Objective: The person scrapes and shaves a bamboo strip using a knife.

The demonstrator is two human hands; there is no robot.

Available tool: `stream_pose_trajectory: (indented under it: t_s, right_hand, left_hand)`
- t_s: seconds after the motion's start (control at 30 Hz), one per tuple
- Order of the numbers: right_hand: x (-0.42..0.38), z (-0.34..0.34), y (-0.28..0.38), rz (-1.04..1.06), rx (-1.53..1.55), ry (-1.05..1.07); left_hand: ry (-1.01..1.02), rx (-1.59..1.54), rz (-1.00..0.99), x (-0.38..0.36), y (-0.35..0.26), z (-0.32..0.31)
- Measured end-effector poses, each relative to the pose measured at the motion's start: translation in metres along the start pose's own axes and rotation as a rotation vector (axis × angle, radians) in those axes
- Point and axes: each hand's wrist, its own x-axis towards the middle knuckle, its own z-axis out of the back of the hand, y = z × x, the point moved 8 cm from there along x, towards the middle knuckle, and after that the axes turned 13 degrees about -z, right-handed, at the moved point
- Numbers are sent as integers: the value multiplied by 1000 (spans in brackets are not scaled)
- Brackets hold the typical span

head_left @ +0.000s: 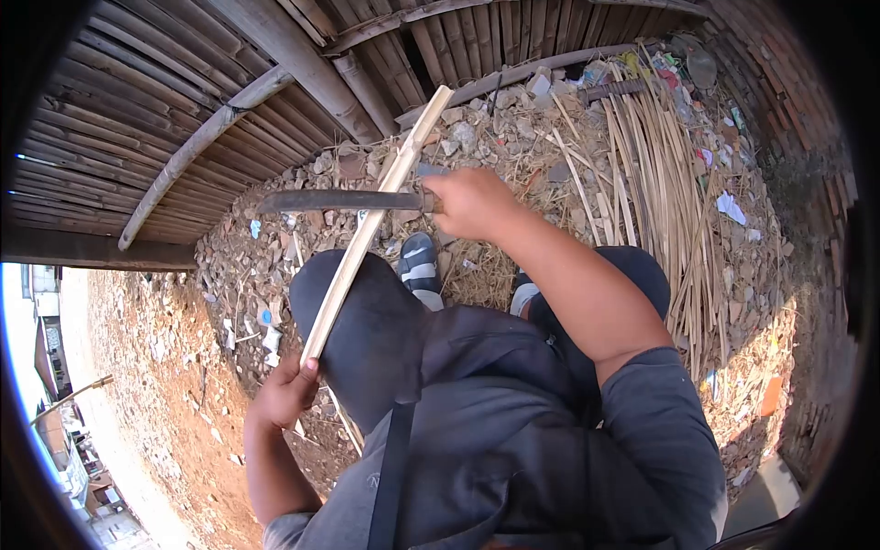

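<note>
A long pale bamboo strip (371,225) slants from the lower left up to the top centre, across my left knee. My left hand (286,394) is closed on its lower end. My right hand (472,203) is wrapped round the handle of a long dark-bladed knife (344,200). The blade points left, nearly level, and crosses the strip's upper half. Whether the edge is cutting into the strip cannot be made out. The strip's upper end stands free beyond the blade.
A pile of thin bamboo strips (674,183) lies on the rubble ground to the right. A slatted bamboo wall (183,110) rises at the upper left, and a brick wall (779,82) stands at the right. My sandalled feet (420,266) are below the knife.
</note>
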Motion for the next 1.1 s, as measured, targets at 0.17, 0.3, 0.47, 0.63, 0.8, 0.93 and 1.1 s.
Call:
stream_pose_trajectory:
  t_s: [0.17,0.3,0.47,0.63,0.8,0.93,1.1]
  right_hand:
    - [20,-39,-74,-171,183,-32]
    - [1,3,-22,-118,100,-37]
    - [-11,-16,-17,16,6,-9]
    - [8,11,-47,-189,144,-130]
    - [-20,-9,20,112,-85,-18]
    - [9,-19,-78,-337,85,-66]
    - [19,21,-141,-614,291,-267]
  left_hand:
    - [-5,1,-19,-1,1,-7]
    - [17,-58,30,-2,15,-6]
    - [50,-60,-10,-1,10,-14]
    - [5,-89,23,-2,18,-1]
    - [55,-115,80,-2,18,-5]
    - [56,-76,74,-18,19,-6]
    - [118,-175,55,-20,47,8]
